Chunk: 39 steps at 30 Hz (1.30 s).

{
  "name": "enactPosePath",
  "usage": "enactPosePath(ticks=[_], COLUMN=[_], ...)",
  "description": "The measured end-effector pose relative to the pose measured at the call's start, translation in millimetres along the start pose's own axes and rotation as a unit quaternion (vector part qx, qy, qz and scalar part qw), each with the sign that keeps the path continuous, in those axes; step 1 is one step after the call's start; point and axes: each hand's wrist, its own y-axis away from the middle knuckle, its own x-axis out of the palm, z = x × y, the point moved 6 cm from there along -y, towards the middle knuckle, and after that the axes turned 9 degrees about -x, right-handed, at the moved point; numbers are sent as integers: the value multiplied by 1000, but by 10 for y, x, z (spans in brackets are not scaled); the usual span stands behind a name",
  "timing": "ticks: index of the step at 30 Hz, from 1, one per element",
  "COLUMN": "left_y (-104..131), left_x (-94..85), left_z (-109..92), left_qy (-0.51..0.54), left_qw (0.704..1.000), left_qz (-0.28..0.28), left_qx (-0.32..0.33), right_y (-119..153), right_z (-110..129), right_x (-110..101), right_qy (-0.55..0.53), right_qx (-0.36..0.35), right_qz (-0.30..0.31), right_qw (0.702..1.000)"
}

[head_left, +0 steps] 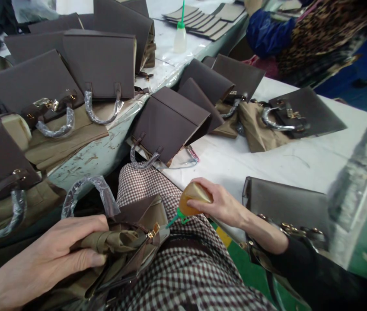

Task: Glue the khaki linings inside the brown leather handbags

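Observation:
On my lap lies a dark brown handbag (139,211) with a plastic-wrapped handle (90,183) and a gold zip pull (153,231). Its olive-brown lining (113,240) is bunched up, and my left hand (63,248) grips the folds between thumb and fingers. My right hand (214,198) is wrapped round a squeeze bottle (193,199) of amber liquid, tilted downward. The bottle's green nozzle (173,219) points at the bag's open edge beside the zip pull. Whether the tip touches the bag I cannot tell.
Several brown handbags stand on the left table (89,160) and the white right table (326,160). A second green-tipped bottle (180,39) stands at the back near flat grey pieces (205,21). Another person's blue sleeve (267,34) shows at the upper right.

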Motion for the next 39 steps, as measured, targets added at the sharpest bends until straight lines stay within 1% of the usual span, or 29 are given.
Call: enactPosePath(ticks=[3, 8, 11, 15, 17, 21, 25, 28, 32, 36, 39], left_y=[32, 81, 102, 70, 41, 2, -15, -18, -24, -27, -39], left_x=[40, 83, 95, 111, 111, 103, 105, 109, 108, 96, 84], left_z=[-97, -226, -277, -350, -394, -430, -389, -367, -377, -396, -395], left_qy=[-20, -52, -67, -64, -53, -29, 17, 32, 32, 43, 50], left_qw=[999, 996, 994, 994, 994, 995, 997, 997, 998, 997, 997], left_qz=[-1, -15, -32, -26, -22, -18, -5, 7, 16, 16, 13], left_qx=[29, 71, 84, 84, 89, 90, 71, 63, 55, 57, 53], right_y=[-26, -18, 23, 89, 110, 135, 173, 228, 322, 404, 458], right_z=[14, -77, -155, -263, -297, -347, -372, -330, -187, -36, 48], right_x=[49, 134, 137, 127, 140, 208, 278, 317, 350, 377, 400], right_qy=[-10, -103, -139, -169, -171, -191, -251, -304, -357, -406, -429], right_qx=[23, 109, 122, 144, 152, 161, 158, 156, 159, 165, 163], right_qz=[23, 61, 51, 15, 7, 18, 22, 24, 28, 14, 0], right_qw=[999, 987, 982, 975, 974, 968, 955, 940, 920, 899, 889])
